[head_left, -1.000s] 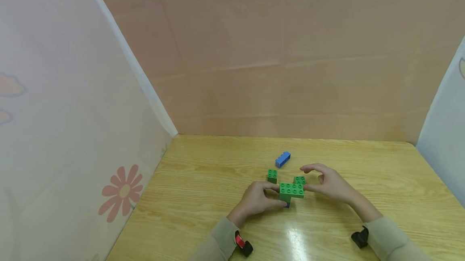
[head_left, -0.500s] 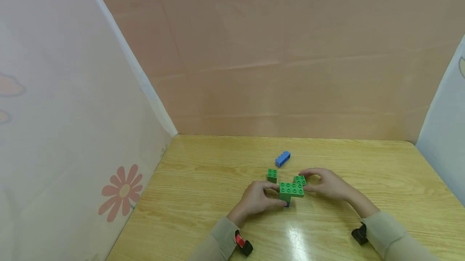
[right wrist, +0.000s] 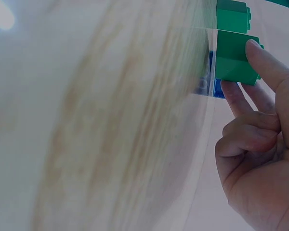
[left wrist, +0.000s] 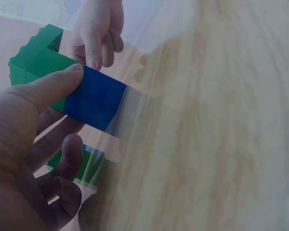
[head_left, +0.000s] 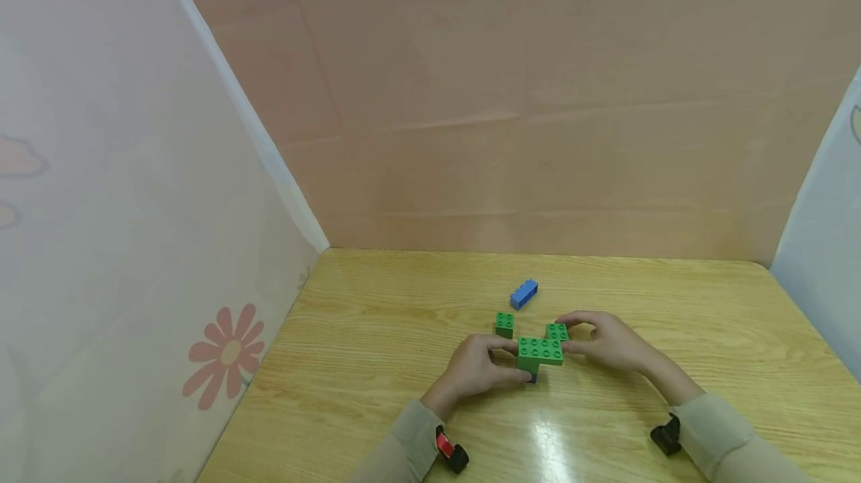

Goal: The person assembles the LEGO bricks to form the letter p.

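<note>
My left hand point(head_left: 474, 369) holds a small stack of toy building bricks between thumb and fingers. At its base is a blue brick point(left wrist: 95, 97), with a green brick point(left wrist: 50, 67) above. A long green eight-stud brick point(head_left: 539, 350) caps it, overhanging to the right. The left thumb lies across the joint between blue and green. Just behind the stack, my right hand point(head_left: 613, 342) pinches a small green four-stud brick point(head_left: 557, 331), its thumb on the near side and index finger on the far side. In the right wrist view this pinched brick point(right wrist: 237, 57) sits close to the tabletop.
Left of the pinched brick stands another small green brick point(head_left: 504, 324). A long blue brick point(head_left: 524, 294) lies on its side farther back on the wooden table point(head_left: 390, 303). A pinkish-brown sheet point(head_left: 430, 131) hangs behind the table, with a white flowered sheet point(head_left: 134, 169) at left.
My right hand's index finger has come in onto the small green brick, which has turned slightly and shifted a little right. The left hand and its stack have stayed in place.
</note>
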### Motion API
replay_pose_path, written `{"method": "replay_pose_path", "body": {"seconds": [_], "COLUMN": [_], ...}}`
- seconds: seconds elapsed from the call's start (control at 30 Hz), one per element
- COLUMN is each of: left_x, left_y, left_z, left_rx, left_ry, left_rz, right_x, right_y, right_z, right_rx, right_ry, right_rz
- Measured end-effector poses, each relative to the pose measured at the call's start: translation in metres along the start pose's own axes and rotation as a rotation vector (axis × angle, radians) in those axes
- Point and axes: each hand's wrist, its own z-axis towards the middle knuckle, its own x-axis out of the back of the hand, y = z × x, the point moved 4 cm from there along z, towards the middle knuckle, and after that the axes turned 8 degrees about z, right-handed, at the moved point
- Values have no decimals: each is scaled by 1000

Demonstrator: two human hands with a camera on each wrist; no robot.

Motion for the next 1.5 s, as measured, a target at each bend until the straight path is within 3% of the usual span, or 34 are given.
{"method": "replay_pose_path", "body": {"seconds": [1.5], "left_x": [-1], "left_y": [0], "left_z": [0], "left_rx": [-9], "left_ry": [-7], "left_rz": [37], "right_x": [10], "right_y": [-18], "right_z": [-7], "right_rx": [19], "right_ry": [92], "right_rz": [52]}}
